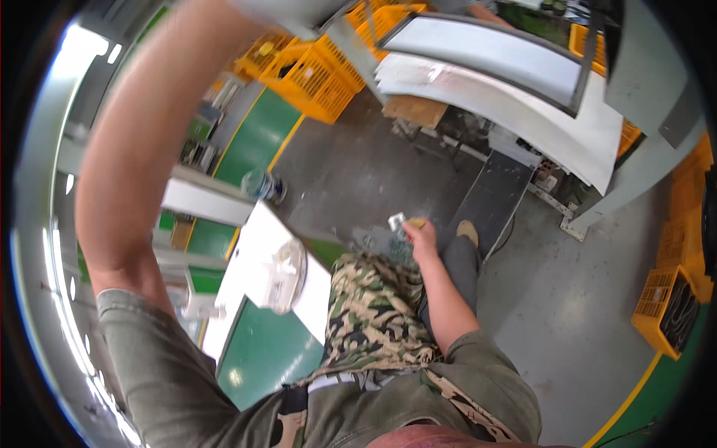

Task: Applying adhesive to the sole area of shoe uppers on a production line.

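Note:
My left arm (131, 172) is raised high and reaches to the top edge, next to a pale grey part (299, 16); the hand itself is out of the picture. Low in front of me, my right hand (423, 239) is closed around a small white piece (397, 222), which has dark marks. A tan bit shows at the same fingers, and I cannot make out whether it is a separate thing. Beneath that arm are my camouflage apron (381, 306) and my grey trouser leg (459, 272).
Yellow crates (317, 78) are stacked at the far left; another crate (657, 310) is at right. A machine frame holds white sheets (508, 93) above a dark step (493, 198). A white table (310, 299) carries a whitish container (284, 276). A clear plastic jug (261, 187) stands beyond.

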Demonstrator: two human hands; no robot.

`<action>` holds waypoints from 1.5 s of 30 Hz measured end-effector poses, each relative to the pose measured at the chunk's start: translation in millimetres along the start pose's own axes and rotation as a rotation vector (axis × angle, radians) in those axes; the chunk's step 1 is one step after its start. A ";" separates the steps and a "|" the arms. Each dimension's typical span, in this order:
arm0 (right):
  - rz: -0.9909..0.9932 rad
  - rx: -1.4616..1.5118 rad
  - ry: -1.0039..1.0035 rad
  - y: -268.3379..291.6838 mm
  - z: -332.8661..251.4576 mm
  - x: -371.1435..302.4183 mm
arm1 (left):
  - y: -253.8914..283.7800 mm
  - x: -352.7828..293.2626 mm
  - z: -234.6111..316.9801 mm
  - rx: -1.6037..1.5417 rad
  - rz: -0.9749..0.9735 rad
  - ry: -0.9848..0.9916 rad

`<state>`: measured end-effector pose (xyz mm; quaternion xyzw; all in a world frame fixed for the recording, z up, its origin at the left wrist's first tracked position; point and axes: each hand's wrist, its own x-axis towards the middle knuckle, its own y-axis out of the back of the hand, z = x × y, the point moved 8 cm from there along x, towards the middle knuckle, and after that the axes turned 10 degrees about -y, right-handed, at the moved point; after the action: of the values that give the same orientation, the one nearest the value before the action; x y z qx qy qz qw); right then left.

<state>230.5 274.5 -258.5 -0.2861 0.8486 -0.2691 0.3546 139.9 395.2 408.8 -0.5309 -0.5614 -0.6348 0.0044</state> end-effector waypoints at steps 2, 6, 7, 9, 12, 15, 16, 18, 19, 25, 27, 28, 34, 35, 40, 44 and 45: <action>0.052 0.035 0.018 20.6 -3.0 1.9 | -14.2 -98.9 7.8 0.029 -0.653 0.231; -0.046 0.183 -0.050 10.7 2.6 13.0 | 56.6 -333.5 72.8 0.108 -0.750 0.615; -0.023 0.165 -0.103 10.0 5.2 10.8 | 83.2 -411.7 93.7 0.164 -0.767 0.802; -0.029 0.107 -0.176 10.3 15.7 13.9 | 136.8 -568.7 157.3 0.253 -0.826 1.256; -0.059 0.054 -0.213 20.6 36.4 17.2 | 202.1 -741.2 326.6 0.402 -0.853 1.874; -0.088 -0.032 -0.325 21.1 50.3 13.4 | 221.1 -844.1 544.4 0.474 -0.728 2.403; -0.108 -0.061 -0.346 25.6 51.8 14.1 | 219.9 -858.3 605.9 0.472 -0.707 2.538; -0.095 -0.191 -0.413 18.5 54.9 14.4 | 208.5 -866.0 732.8 0.572 -0.654 2.783; -0.068 -0.220 -0.408 17.8 49.5 11.1 | 208.3 -863.8 769.4 0.601 -0.537 2.918; -0.024 -0.427 -0.324 -35.1 10.6 2.7 | 229.3 -864.0 859.2 1.068 -0.332 3.017; -0.030 -0.476 -0.282 -66.3 1.9 4.1 | 242.0 -875.4 850.1 1.097 -0.427 2.967; -0.033 -0.489 -0.276 -83.0 2.1 2.4 | 249.8 -883.7 847.3 1.053 -0.575 2.971; -0.344 -0.492 -0.313 -191.5 22.6 -14.4 | 265.9 -926.0 838.7 0.564 -0.476 3.213; -0.378 -0.514 -0.324 -203.9 29.8 -16.6 | 270.3 -925.2 831.2 0.499 -0.524 3.246; -0.447 -0.546 -0.374 -259.5 77.1 -51.4 | 263.2 -932.7 823.6 0.285 -0.633 3.248; -0.441 -0.628 -0.425 -272.5 119.2 -67.0 | 220.4 -951.6 814.8 -0.078 -0.100 3.272; -0.394 -0.675 -0.426 -275.1 129.6 -73.7 | 194.5 -958.3 817.9 -0.084 0.456 3.240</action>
<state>452.6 101.2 -122.3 -0.5909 0.7263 0.0254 0.3502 1222.2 344.3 -262.8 -0.5838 -0.1313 0.4965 -0.6288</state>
